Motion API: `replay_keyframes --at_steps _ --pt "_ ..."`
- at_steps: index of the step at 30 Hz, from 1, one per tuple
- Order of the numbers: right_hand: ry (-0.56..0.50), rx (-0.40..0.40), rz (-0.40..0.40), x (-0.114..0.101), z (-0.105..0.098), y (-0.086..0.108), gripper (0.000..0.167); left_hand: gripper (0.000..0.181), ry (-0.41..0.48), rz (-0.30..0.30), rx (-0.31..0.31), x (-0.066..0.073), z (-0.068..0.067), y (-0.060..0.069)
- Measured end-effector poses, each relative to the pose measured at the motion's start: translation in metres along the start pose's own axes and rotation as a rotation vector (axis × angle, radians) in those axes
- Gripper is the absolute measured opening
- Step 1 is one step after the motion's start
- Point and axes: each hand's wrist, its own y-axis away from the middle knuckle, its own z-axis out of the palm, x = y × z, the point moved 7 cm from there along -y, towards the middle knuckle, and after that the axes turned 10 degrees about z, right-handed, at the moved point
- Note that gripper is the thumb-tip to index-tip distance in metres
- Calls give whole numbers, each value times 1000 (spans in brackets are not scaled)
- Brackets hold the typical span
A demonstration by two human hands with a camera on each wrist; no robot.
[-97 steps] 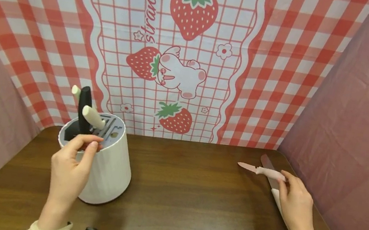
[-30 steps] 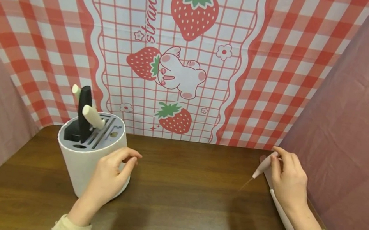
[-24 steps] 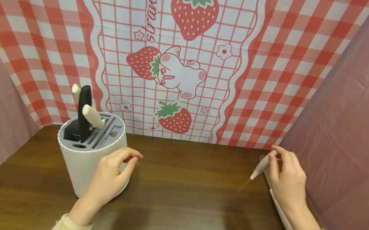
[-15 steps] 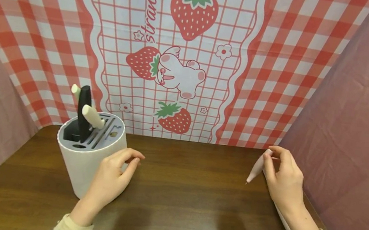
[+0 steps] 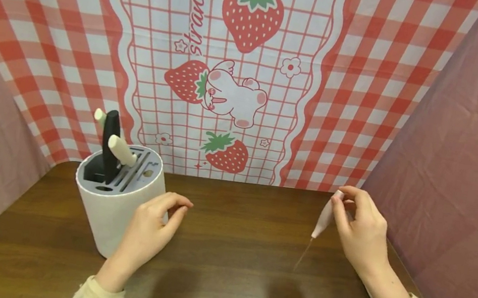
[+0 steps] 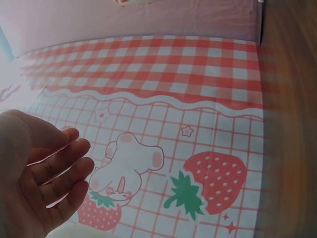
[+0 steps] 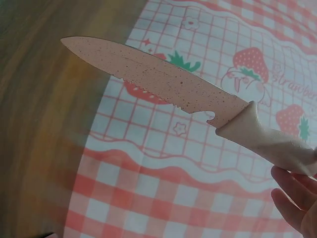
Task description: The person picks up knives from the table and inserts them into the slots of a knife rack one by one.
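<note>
My right hand (image 5: 362, 232) pinches a paring knife (image 5: 324, 218) by its pale pink handle, above the right side of the table. The blade points down and toward me in the head view. In the right wrist view the knife's pink speckled blade (image 7: 163, 82) shows a serrated stretch and a notch near the handle. My left hand (image 5: 152, 226) hovers in front of the white round knife block (image 5: 111, 223), fingers loosely bent and holding nothing. From the block's slots rise a black handle (image 5: 109, 146), a cream handle (image 5: 121, 150) and a pale green-and-cream handle (image 5: 100, 117).
A second knife lies near the table's right edge, mostly hidden behind my right hand and wrist. Several slots show in the block's grey top (image 5: 143, 174). A checked strawberry cloth (image 5: 235, 108) hangs behind the wooden table (image 5: 235, 240); pink cloth (image 5: 457, 164) flanks it.
My left hand has left the block's top and moved right, to its front. The right hand has moved left, and its knife has swung from nearly level to blade down.
</note>
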Motion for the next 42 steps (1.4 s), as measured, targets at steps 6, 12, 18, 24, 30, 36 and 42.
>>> replay_keyframes --at_steps 6,12,18,24,30,36,42 --pt "-33 36 -42 -15 -2 -2 21 6 15 17 -13 5 4 -4" --pt "-64 57 -81 -25 -2 -2 19 6 20 35 -20 10 6 -10" --pt "-85 58 -97 -34 -1 1 24 6 35 57 -24 16 11 -11" --pt "-108 63 -115 -46 0 1 37 6 41 91 -30 22 18 -11" --pt "-136 55 -126 -57 4 2 40 6 31 122 -37 29 21 -14" --pt "-166 51 -138 -69 8 2 40 5 70 115 -59 34 25 -16" --pt "-171 66 -170 -82 9 0 38 8 107 113 -64 40 27 -19"
